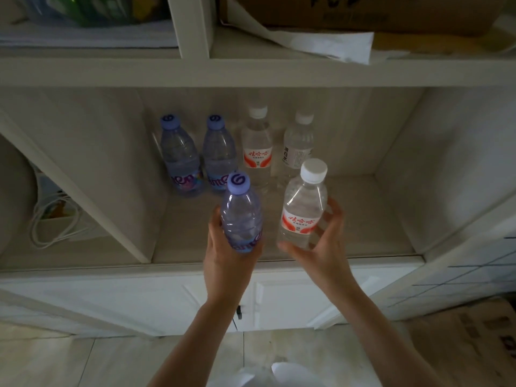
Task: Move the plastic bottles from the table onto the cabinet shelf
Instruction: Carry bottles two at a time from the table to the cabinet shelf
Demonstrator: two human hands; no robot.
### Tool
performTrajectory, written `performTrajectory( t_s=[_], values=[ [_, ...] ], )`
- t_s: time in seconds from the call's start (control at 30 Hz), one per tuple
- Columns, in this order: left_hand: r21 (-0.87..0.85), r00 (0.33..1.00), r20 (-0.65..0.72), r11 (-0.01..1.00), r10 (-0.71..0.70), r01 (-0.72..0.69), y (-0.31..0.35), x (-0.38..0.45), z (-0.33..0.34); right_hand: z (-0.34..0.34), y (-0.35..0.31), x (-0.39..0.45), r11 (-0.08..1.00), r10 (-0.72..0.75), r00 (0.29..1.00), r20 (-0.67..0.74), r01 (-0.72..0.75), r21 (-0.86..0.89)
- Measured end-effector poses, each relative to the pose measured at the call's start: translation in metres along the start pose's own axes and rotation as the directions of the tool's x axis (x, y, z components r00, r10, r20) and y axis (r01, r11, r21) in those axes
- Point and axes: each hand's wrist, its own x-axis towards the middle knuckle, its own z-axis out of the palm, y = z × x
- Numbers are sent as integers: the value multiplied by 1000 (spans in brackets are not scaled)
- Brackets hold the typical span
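A person's two bare arms reach up from the bottom of the frame toward an open white cabinet shelf at the centre. The left hand has its fingers and thumb curled round the lower body of a blue-tinted bottle with a lilac cap, held upright just left of centre, at the shelf's front edge. The right hand wraps round the lower part of a clear bottle with a white cap and a red-and-white label, held upright just right of centre; its thumb lies across the bottle's base and its fingers show behind the bottle. Whether either bottle touches the shelf floor cannot be told.

Further back on the same shelf, four bottles stand upright in a row. From left to right: a blue bottle, a second blue bottle just beside it, a clear bottle with a red label, and a clear bottle with a white label.

At upper right, a cardboard box sits on the shelf above, over a white sheet. At left, a white cable lies coiled in the neighbouring compartment. White cabinet doors close the space below the shelf.
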Motion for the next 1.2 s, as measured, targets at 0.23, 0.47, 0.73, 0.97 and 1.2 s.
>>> performTrajectory(
  t_s=[0.23, 0.47, 0.73, 0.97, 1.2],
  values=[
    [17, 996, -63, 998, -59, 60, 1, -5, 7, 15, 3, 2, 987, -98, 993, -67, 88, -138],
    [-37, 994, -18, 994, -104, 103, 23, -7, 43, -24, 14, 23, 989, -88, 993, -78, 78, -124],
    [-149, 996, 74, 987, -43, 54, 61, 4, 115, -94, 41, 60, 982, -52, 980, -190, 16, -187],
    [-217, 995, 97, 975, -21, 41, 85, 27, 169, -120, 62, 100, 983, -46, 973, -225, 5, -182],
    [-221, 995, 81, 972, -59, 76, 97, 50, 198, -118, 65, 140, 995, -46, 976, -213, 25, -99]
  ],
)
